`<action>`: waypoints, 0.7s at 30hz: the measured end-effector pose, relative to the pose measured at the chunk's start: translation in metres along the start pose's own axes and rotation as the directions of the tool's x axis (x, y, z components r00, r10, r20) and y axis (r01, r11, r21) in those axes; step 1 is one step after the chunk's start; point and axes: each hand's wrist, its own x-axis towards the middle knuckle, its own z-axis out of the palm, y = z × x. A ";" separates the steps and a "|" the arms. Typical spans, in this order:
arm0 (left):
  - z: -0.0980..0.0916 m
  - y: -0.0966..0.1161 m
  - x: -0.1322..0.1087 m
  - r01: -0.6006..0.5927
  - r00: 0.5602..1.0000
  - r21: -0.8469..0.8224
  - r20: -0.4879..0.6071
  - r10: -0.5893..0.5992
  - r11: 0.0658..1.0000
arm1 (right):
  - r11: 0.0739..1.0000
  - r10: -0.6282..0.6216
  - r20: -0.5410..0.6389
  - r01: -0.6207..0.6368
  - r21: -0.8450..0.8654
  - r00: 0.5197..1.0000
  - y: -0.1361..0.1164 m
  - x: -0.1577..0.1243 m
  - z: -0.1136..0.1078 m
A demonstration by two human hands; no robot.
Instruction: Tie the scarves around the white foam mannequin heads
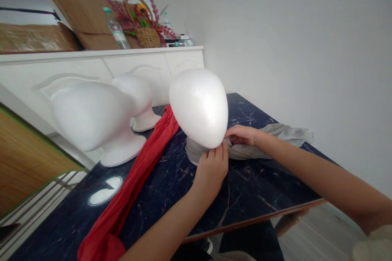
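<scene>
Your gray scarf (249,152) is partly in place: one stretch sits at the lower part of the white foam head (199,106) in front of you, while a long end trails rightward, loose on the worktop (171,187). Your left hand (213,167) has its fingers bent in under the head's narrow tip, and your right hand (241,134) curls just beside it, over the scarf; whether either grips the cloth, you cannot tell. That loose end looks unfinished. The red scarf (150,155) lies lengthwise to your left, unworked, and the nearer spare head (92,114) and farther spare head (134,94) look bare.
</scene>
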 end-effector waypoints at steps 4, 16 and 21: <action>0.005 -0.004 0.005 0.002 1.000 -0.034 -0.014 -0.003 0.999 | 0.999 -0.029 -0.048 0.030 0.013 0.998 -0.001 0.001 0.000; -0.017 -0.040 -0.006 0.035 0.990 -0.261 0.140 0.002 0.965 | 0.930 -0.255 -0.170 0.193 -0.313 0.952 -0.015 0.034 -0.007; -0.018 -0.063 -0.015 -0.051 0.980 -0.326 0.166 0.111 0.944 | 0.783 -0.383 -0.124 0.250 -0.570 0.915 -0.030 0.043 -0.014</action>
